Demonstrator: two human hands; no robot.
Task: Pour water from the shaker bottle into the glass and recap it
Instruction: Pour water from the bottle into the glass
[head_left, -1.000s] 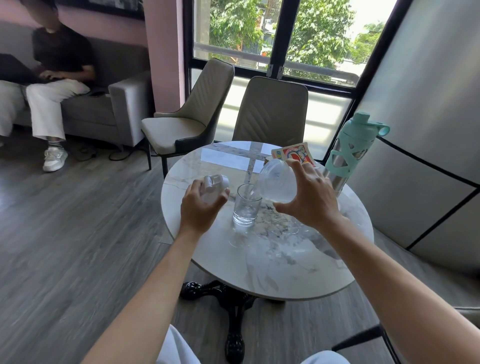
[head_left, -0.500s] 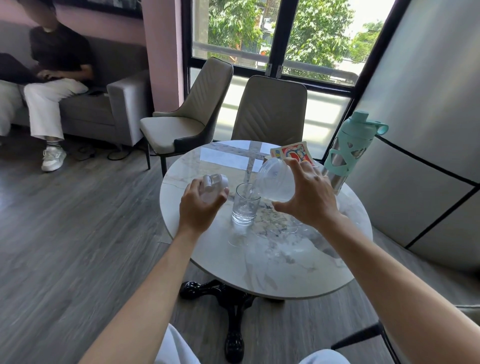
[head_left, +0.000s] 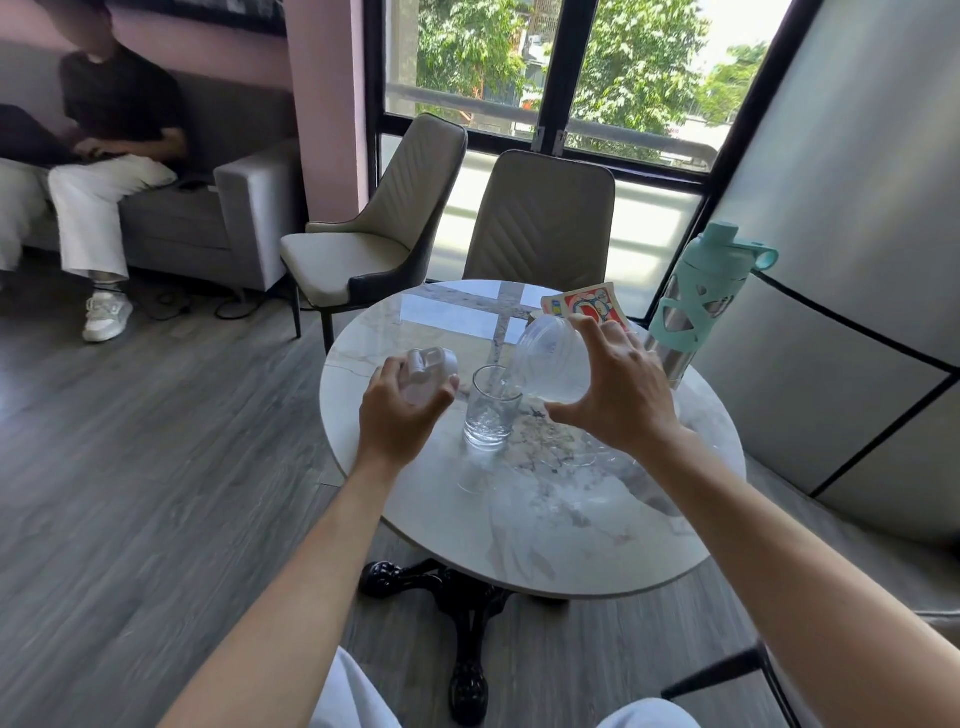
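My right hand (head_left: 618, 395) grips a clear shaker bottle (head_left: 550, 361), tipped with its mouth over the rim of a clear drinking glass (head_left: 491, 405). The glass stands upright on the round marble table (head_left: 597, 530) and holds a little water at the bottom. My left hand (head_left: 400, 410), just left of the glass, is closed around the bottle's white cap (head_left: 428, 371) and holds it above the tabletop.
A mint-green and steel water bottle (head_left: 698, 306) stands at the table's right edge. A colourful card packet (head_left: 587, 304) lies behind the shaker. Two beige chairs (head_left: 540, 218) stand beyond the table. A person sits on a grey sofa (head_left: 228, 208) at far left.
The shaker bottle stays tipped over the glass, with a bit more water in the glass. Both hands hold nearly the same positions.
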